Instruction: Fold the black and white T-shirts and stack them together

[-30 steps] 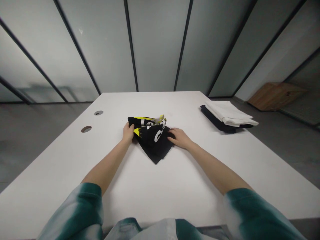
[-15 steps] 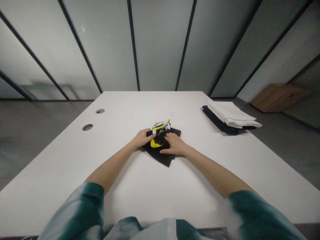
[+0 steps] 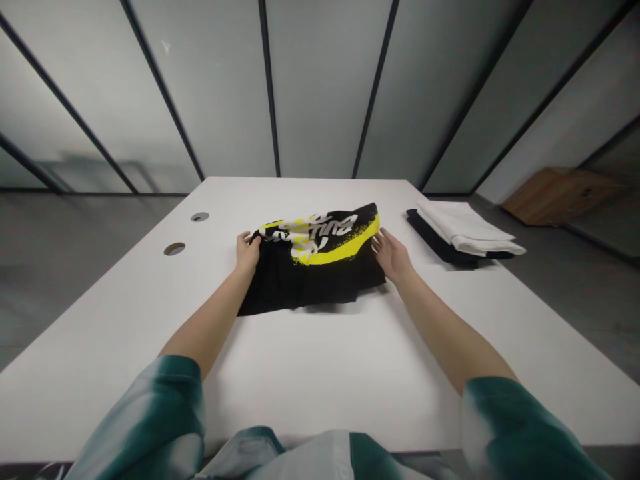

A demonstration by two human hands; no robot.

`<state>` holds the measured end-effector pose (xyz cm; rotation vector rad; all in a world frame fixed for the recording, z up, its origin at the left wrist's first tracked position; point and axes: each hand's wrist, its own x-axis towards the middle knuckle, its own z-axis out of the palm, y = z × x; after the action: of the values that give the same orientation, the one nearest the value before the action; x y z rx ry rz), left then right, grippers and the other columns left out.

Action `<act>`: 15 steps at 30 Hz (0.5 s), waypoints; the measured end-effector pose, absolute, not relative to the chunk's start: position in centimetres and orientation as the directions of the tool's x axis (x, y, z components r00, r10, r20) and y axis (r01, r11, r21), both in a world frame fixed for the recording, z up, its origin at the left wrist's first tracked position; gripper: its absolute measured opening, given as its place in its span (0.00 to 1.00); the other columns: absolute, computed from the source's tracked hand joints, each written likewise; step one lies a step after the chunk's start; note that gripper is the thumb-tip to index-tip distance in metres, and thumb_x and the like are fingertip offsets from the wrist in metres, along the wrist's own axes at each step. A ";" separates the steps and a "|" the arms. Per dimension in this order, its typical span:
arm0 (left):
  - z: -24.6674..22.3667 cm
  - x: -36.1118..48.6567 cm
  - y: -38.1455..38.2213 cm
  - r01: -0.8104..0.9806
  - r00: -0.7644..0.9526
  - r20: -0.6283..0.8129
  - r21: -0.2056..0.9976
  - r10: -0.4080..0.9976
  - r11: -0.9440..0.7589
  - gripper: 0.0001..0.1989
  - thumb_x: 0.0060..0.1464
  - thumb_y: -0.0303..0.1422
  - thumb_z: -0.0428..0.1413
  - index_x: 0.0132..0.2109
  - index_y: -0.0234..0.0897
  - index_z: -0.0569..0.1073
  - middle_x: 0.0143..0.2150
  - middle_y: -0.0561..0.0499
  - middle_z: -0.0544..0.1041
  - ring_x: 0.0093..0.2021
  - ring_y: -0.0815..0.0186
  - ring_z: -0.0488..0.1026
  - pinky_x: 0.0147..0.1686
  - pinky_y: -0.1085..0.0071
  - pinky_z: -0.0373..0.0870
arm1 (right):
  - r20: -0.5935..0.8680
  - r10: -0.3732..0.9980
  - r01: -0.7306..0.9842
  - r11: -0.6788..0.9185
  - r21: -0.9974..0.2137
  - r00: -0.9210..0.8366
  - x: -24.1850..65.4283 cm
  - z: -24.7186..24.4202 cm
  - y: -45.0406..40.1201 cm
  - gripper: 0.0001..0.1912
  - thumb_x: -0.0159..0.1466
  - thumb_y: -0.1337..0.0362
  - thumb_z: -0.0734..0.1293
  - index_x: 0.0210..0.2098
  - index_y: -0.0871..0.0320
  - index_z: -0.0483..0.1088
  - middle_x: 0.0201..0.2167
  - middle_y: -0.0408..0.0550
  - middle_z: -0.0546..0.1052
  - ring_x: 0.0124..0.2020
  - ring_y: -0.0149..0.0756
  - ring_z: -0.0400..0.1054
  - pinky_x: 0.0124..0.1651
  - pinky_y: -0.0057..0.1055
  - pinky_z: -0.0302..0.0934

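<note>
1. black printed cloth (image 3: 320, 283) stretches over the mid-desk (image 3: 320, 373); white lettering partly reads "buil", the rest creased.
2. left hand (image 3: 247, 255) pinches its left edge; right hand (image 3: 393, 256) meets the right edge, grip unclear.
3. folded white cloth (image 3: 463, 223) tops dark cloth (image 3: 435, 241), desk's right.

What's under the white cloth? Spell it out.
A dark cloth shows along the left and near sides of the white cloth, with the table beneath. The rest of the dark cloth is covered, so its full shape can't be told.
</note>
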<state>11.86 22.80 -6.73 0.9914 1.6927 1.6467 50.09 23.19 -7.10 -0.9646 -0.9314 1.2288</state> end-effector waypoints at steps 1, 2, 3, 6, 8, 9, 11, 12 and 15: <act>-6.9 11.5 22.8 0.250 -0.610 0.215 0.966 0.763 -0.072 0.17 0.47 0.34 0.58 0.46 0.39 0.69 0.47 0.46 0.76 0.51 0.59 0.73 0.52 0.62 0.69 | 0.086 0.985 -0.247 0.122 -0.961 0.149 50.8 -7.4 23.5 0.18 0.60 0.46 0.63 0.45 0.48 0.67 0.48 0.47 0.76 0.49 0.40 0.71 0.49 0.38 0.68; -6.9 11.4 22.7 0.390 -0.603 0.337 0.915 0.723 -0.102 0.16 0.48 0.34 0.57 0.46 0.39 0.70 0.49 0.45 0.76 0.54 0.58 0.71 0.56 0.62 0.66 | 0.119 0.972 -0.138 0.148 -0.979 0.200 51.3 -7.7 23.6 0.21 0.61 0.45 0.61 0.50 0.47 0.66 0.53 0.49 0.73 0.53 0.42 0.69 0.52 0.40 0.66; -6.9 11.4 22.4 0.519 -0.542 0.437 0.846 0.717 -0.123 0.13 0.50 0.35 0.56 0.44 0.39 0.71 0.49 0.45 0.76 0.54 0.57 0.71 0.57 0.60 0.65 | 0.157 0.953 -0.005 0.164 -0.986 0.259 51.6 -8.0 23.6 0.24 0.62 0.45 0.59 0.53 0.48 0.64 0.56 0.51 0.71 0.56 0.43 0.67 0.54 0.42 0.64; -6.3 12.8 21.2 0.766 -0.172 0.480 0.614 0.860 -0.190 0.09 0.55 0.39 0.52 0.35 0.40 0.72 0.37 0.45 0.78 0.42 0.56 0.75 0.50 0.59 0.68 | 0.362 0.876 0.384 0.230 -0.894 0.318 51.5 -8.5 22.7 0.24 0.63 0.49 0.58 0.54 0.54 0.65 0.53 0.57 0.72 0.54 0.47 0.67 0.55 0.46 0.62; -5.7 14.1 20.4 0.834 0.096 0.357 0.481 0.929 -0.270 0.13 0.54 0.44 0.53 0.31 0.40 0.73 0.32 0.45 0.78 0.37 0.55 0.75 0.45 0.60 0.69 | 0.502 0.848 0.575 0.328 -0.750 0.171 50.7 -8.3 21.7 0.18 0.63 0.53 0.59 0.44 0.56 0.70 0.44 0.56 0.76 0.48 0.47 0.69 0.53 0.45 0.62; -5.4 14.8 20.0 0.848 0.195 0.296 0.427 0.935 -0.312 0.16 0.53 0.47 0.54 0.31 0.39 0.74 0.32 0.43 0.78 0.37 0.54 0.76 0.44 0.61 0.69 | 0.535 0.844 0.632 0.389 -0.670 0.047 50.2 -8.1 21.1 0.14 0.64 0.54 0.60 0.39 0.56 0.71 0.39 0.54 0.77 0.45 0.46 0.69 0.52 0.44 0.62; -5.1 15.8 19.4 0.861 0.315 0.222 0.342 0.923 -0.376 0.22 0.51 0.54 0.55 0.34 0.38 0.77 0.37 0.40 0.80 0.42 0.51 0.76 0.49 0.59 0.67 | 0.509 0.827 0.680 0.517 -0.520 -0.240 48.9 -7.5 20.1 0.12 0.65 0.56 0.61 0.33 0.55 0.72 0.34 0.52 0.77 0.40 0.44 0.70 0.50 0.41 0.63; -5.1 16.1 19.1 0.865 0.348 0.200 0.309 0.916 -0.396 0.26 0.50 0.57 0.55 0.38 0.37 0.78 0.41 0.38 0.80 0.46 0.49 0.75 0.53 0.56 0.64 | 0.463 0.807 0.682 0.572 -0.455 -0.367 48.2 -7.3 19.6 0.12 0.65 0.56 0.62 0.33 0.55 0.73 0.35 0.51 0.77 0.40 0.43 0.70 0.49 0.40 0.63; -5.5 16.6 18.7 0.878 0.393 0.104 0.252 0.914 -0.407 0.41 0.44 0.64 0.56 0.54 0.36 0.75 0.57 0.33 0.74 0.60 0.41 0.67 0.64 0.46 0.49 | 0.323 0.769 0.706 0.636 -0.311 -0.551 46.6 -7.2 19.0 0.15 0.66 0.54 0.63 0.41 0.57 0.75 0.43 0.55 0.77 0.45 0.45 0.70 0.52 0.41 0.63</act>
<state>16.61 18.67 -5.51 2.4878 1.6140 0.3398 46.63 19.01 -7.17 -1.1631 -2.4286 0.2008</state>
